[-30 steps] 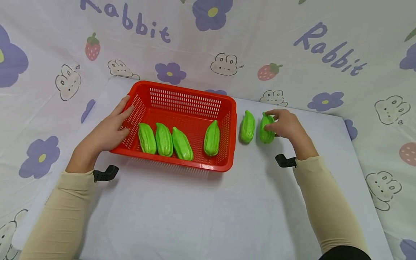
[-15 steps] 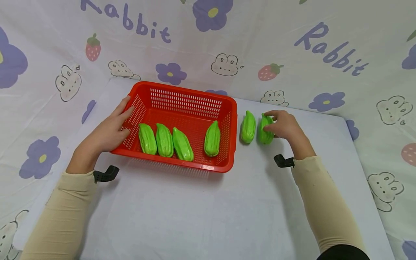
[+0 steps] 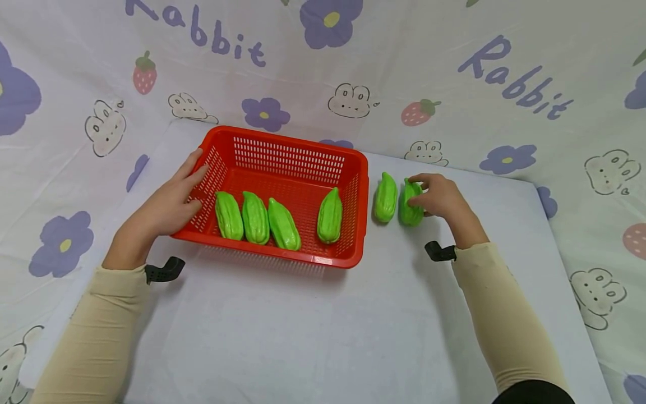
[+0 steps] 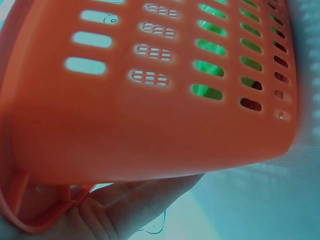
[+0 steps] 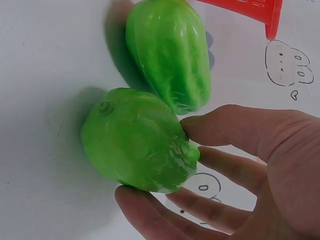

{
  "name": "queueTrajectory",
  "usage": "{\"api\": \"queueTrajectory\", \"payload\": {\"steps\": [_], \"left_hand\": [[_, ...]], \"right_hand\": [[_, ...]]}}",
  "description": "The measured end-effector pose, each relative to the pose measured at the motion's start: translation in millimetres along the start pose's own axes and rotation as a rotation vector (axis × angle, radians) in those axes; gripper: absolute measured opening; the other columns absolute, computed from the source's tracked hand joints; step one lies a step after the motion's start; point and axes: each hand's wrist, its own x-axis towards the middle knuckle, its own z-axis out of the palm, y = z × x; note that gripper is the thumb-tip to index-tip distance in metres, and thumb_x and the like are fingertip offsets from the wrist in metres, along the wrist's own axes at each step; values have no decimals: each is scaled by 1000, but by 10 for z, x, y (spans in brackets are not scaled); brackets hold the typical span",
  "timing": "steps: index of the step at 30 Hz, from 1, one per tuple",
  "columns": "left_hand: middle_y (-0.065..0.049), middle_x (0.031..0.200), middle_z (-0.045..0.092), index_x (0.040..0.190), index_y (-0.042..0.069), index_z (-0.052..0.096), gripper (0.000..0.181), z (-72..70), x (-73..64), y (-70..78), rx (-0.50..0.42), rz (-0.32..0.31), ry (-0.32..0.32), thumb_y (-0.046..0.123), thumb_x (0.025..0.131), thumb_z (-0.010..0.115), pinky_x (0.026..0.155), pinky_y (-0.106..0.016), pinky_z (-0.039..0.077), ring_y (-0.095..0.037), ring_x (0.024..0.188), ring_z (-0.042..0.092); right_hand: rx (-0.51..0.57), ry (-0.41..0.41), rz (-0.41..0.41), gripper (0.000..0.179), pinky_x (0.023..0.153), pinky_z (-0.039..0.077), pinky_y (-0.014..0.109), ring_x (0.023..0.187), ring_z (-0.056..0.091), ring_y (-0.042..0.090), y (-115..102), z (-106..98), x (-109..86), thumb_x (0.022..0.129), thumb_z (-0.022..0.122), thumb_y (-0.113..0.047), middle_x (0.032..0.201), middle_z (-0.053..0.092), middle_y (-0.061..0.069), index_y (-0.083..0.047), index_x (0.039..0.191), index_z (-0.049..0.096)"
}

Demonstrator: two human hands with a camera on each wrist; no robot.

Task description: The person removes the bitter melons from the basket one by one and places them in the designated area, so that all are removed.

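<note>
A red basket (image 3: 259, 178) with slotted walls sits on the white tabletop (image 3: 303, 325), a little left of the middle and toward the far edge. Inside it are four green, ribbed vegetables, all lying along the near side with their narrow ends pointing to the far side. Three of them are close side by side in the left half: a leftmost vegetable (image 3: 229, 216), a second vegetable (image 3: 255, 217) and a third vegetable (image 3: 284, 224), the last slanting a little more. A fourth vegetable (image 3: 330, 215) lies apart from these, close to the right wall.

Two more are outside, to the right of the basket. A loose vegetable (image 3: 386, 197) lies on the tabletop just beside the right wall. Just right of that is the held vegetable (image 3: 410, 207), which the right hand (image 3: 438, 193) grips between thumb and fingers, parted only as wide as its body; whether it is lifted off the tabletop I cannot tell.

The left hand (image 3: 169, 205) holds the basket's left rim, its fingers spread over it and part of the hand showing below the rim along the outside.

Beyond the tabletop hangs a pale cloth (image 3: 298, 67) printed with flowers, strawberries and rabbits.
</note>
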Motion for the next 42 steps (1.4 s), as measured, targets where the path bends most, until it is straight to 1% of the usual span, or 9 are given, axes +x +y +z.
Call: {"api": "queueTrajectory", "payload": {"steps": [9,15,18,21,26,29,33,36,42], "left_hand": [[1,182,-8,167,-7,26,74,0,12,12,-5,8,-4,-2,98,52,123,-65,30,-38,164,13],[-1,182,-8,167,-9,26,74,-5,8,23,-8,16,-7,-3,98,52,124,-64,28,-38,164,12],[-2,182,-8,167,-9,26,74,-9,3,17,-8,10,-11,-3,97,52,124,-65,28,-39,164,12],[-1,182,-8,167,-8,26,75,-11,0,8,-3,3,-11,-2,97,52,123,-65,29,-40,164,14],[1,182,-9,168,-6,25,75,-7,-1,-11,3,-7,-10,-2,98,52,122,-66,32,-41,164,15],[1,182,-9,168,-6,25,74,-6,-3,-9,-1,-11,-11,-1,99,52,120,-67,34,-42,163,16],[2,182,-8,168,-6,26,74,-4,0,-2,-3,-3,-2,-1,99,52,120,-67,35,-42,163,18],[1,182,-8,168,-7,26,74,-3,1,1,-8,1,-5,-2,99,52,120,-67,33,-41,163,16],[1,182,-8,168,-7,26,74,4,10,-13,-7,8,-2,-2,99,52,121,-67,33,-41,163,16]], "right_hand": [[10,-21,3,65,84,65,50,108,74,45,45,-15,9,100,71,-15,157,43,38,-3,161,49],[3,-24,11,65,84,65,49,106,75,45,40,-10,1,102,70,-18,157,42,39,-5,162,48],[-9,-17,11,66,86,64,52,104,76,45,20,-13,-15,102,69,-21,157,43,38,-6,162,47],[-27,13,7,67,91,61,59,106,75,48,0,-35,-46,103,69,-26,157,44,37,-6,163,47],[-54,92,-1,68,102,50,70,131,57,56,-27,-117,-126,103,67,-33,157,47,35,-7,163,47],[-60,134,-12,70,106,46,73,138,49,57,-39,-172,-166,104,67,-35,156,49,35,-7,164,46],[-48,189,-38,71,106,45,73,137,50,58,-90,-227,-200,103,69,-37,154,50,36,-6,163,46],[-38,207,-53,71,105,46,73,136,51,57,-160,-246,-237,103,69,-37,154,50,35,-7,164,46],[-14,249,-102,72,104,50,70,138,54,49,-407,-266,-331,102,71,-38,155,52,29,-10,164,48]]}}
